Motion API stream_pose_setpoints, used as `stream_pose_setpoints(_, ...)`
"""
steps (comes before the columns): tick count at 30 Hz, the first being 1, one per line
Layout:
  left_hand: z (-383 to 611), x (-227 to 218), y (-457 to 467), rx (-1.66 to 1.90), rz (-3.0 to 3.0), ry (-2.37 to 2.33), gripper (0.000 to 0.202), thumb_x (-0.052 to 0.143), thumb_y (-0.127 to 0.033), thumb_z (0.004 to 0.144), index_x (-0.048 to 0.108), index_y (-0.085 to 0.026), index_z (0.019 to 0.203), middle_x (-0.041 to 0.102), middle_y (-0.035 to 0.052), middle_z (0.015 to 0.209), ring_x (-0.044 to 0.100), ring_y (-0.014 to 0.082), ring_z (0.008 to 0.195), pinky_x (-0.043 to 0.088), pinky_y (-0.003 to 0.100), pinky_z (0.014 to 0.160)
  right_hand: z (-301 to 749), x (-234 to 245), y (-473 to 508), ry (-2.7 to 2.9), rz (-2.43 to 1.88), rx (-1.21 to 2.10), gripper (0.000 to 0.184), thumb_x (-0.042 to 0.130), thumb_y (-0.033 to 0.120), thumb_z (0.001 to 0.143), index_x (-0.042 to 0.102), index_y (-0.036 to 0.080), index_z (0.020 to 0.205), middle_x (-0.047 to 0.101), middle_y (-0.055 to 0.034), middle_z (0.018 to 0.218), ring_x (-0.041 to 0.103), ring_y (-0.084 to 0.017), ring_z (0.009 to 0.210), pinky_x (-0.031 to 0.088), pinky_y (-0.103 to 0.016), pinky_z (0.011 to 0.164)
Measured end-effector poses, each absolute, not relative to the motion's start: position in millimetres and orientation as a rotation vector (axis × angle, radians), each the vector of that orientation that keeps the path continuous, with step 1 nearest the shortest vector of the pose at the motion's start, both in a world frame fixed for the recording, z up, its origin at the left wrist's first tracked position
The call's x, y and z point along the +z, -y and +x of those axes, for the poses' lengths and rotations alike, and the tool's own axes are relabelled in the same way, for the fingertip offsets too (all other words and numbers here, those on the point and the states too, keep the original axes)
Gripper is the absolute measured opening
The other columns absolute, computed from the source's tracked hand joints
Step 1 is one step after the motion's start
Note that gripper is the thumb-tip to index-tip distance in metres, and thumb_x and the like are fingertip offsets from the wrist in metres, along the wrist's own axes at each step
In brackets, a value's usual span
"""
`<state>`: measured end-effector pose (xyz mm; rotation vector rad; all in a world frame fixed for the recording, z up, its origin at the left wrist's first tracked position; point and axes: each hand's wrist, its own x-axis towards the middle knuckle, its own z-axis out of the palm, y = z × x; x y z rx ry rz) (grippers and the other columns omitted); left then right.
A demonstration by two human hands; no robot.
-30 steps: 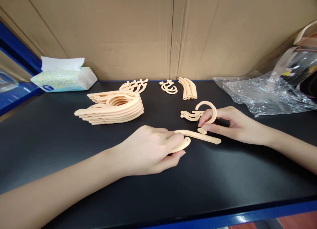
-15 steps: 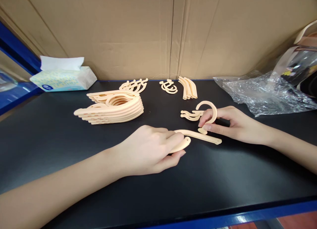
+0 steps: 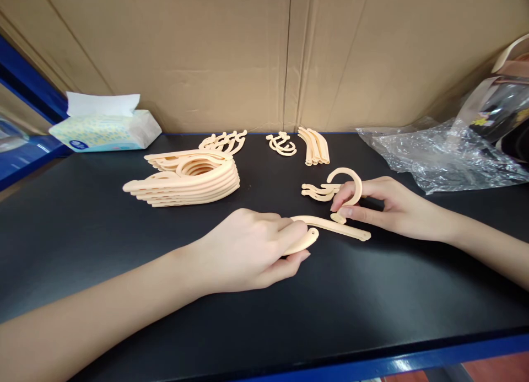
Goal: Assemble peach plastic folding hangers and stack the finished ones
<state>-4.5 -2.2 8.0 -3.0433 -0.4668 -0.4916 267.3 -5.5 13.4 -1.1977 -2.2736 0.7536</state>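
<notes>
On the black bench [image 3: 124,272], the left hand [image 3: 248,249] has its fingers pinched on a peach plastic curved arm piece [image 3: 303,243]. The right hand [image 3: 392,208] pinches a peach plastic round hook [image 3: 351,179], whose foot touches a thin peach plastic bar [image 3: 351,231] and seems to be getting seated there. A stack of peach plastic hangers [image 3: 190,183] lies behind.

Black tabletop [image 3: 103,244]: hanger stack [image 3: 185,181], hooks [image 3: 281,145], curved bars [image 3: 316,148], hanger arm [image 3: 343,229], tissue pack [image 3: 107,133], plastic bag [image 3: 433,156].

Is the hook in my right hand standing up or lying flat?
Standing up: the right hand holds the hook on end, curve on top, lower tip at the hanger arm.
</notes>
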Motion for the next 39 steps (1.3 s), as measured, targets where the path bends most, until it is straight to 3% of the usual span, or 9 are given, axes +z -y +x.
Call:
stream_pose_setpoints(15, -4.0, 6.8, 1.5, -0.437, -3.031, 0.479, 0.016, 0.046, -0.025, 0.098, 0.049, -0.019, 0.084, 0.057, -0.0045, 0.069, 0.055, 0.0117, 0.057, 0.032, 0.027, 0.05, 270.2, 11.1, 1.5, 2.395, -1.115, 0.65, 0.022, 0.055, 0.041, 0.096, 0.067, 0.022, 0.093, 0.073, -0.0009, 0.089, 0.067, -0.015, 0.074, 0.046, -0.026, 0.064)
stream_pose_setpoints(39, -3.1, 7.5, 2.5, -0.423, -2.999, 0.485, 0.014, 0.052, -0.025, 0.096, 0.053, -0.017, 0.085, 0.056, -0.0047, 0.068, 0.054, 0.0116, 0.056, 0.032, 0.026, 0.051, 271.6, 10.2, 1.7, 2.406, -1.138, 0.621, 0.024, 0.055, 0.042, 0.095, 0.068, 0.022, 0.096, 0.074, -0.0023, 0.092, 0.067, -0.016, 0.077, 0.047, -0.028, 0.066)
